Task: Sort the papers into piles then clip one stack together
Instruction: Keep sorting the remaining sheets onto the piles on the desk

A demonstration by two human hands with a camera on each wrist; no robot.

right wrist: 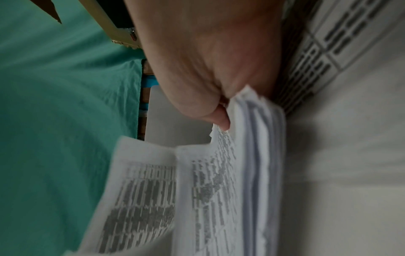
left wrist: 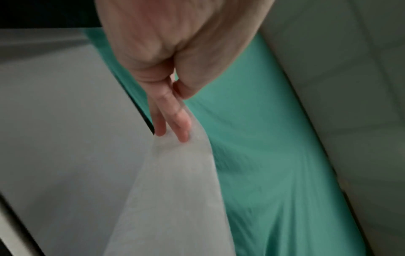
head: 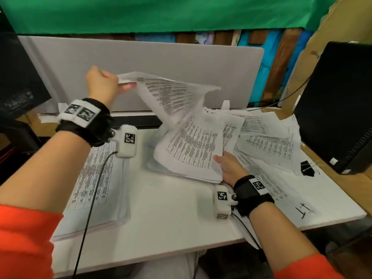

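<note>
My left hand (head: 104, 83) is raised over the desk and pinches the corner of a printed sheet (head: 171, 93) that hangs twisted in the air; the left wrist view shows thumb and fingers (left wrist: 175, 119) clamped on that sheet (left wrist: 175, 190). My right hand (head: 227, 166) grips the near right corner of a thick paper stack (head: 193, 150) tilted up off the desk; in the right wrist view the thumb (right wrist: 221, 119) presses on the stack's edge (right wrist: 256, 155). A neat pile (head: 94, 184) lies flat at the left. A black binder clip (head: 307, 168) lies at the right.
Loose printed sheets (head: 267, 137) spread across the back right of the white desk (head: 171, 218). A grey divider panel (head: 161, 63) stands behind. A black computer tower (head: 342, 105) stands at the right, a dark monitor (head: 18, 77) at the left. Cables trail from both wrist cameras.
</note>
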